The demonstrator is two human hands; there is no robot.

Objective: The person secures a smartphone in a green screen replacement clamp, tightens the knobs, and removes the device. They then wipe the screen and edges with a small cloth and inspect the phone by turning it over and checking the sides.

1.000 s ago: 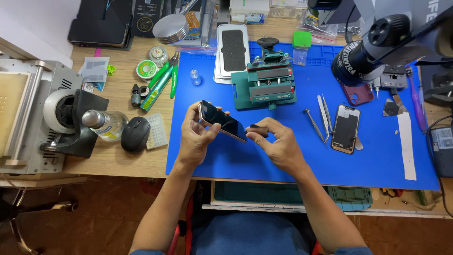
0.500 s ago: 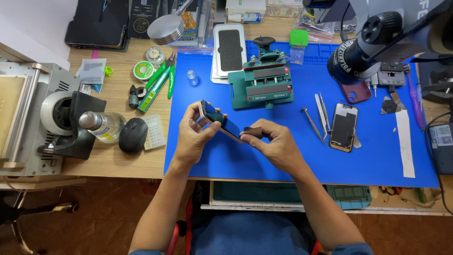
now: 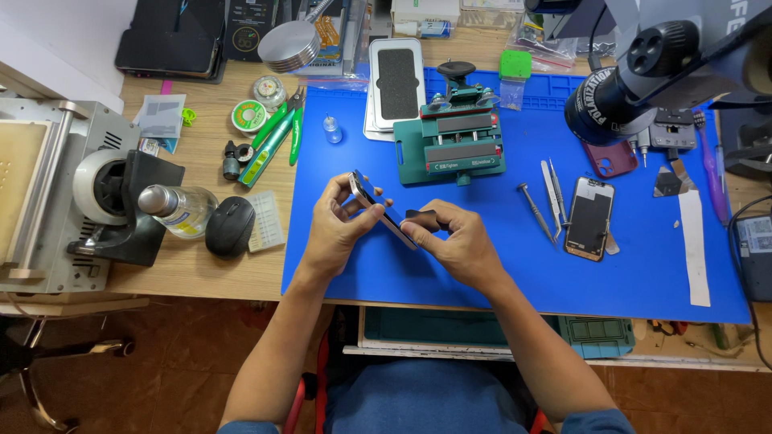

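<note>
My left hand is gripping the phone, tilted up over the blue mat; right hand pinches a small dark tool against its edge.

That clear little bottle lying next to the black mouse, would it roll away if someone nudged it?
Probably yes. The clear bottle lies on its side on the wooden desk, and its body looks round, so a sideways push would likely set it rolling. The black mouse right beside it might stop it one way. It looks smooth, perhaps slippery, and, if glass, breakable.
</note>
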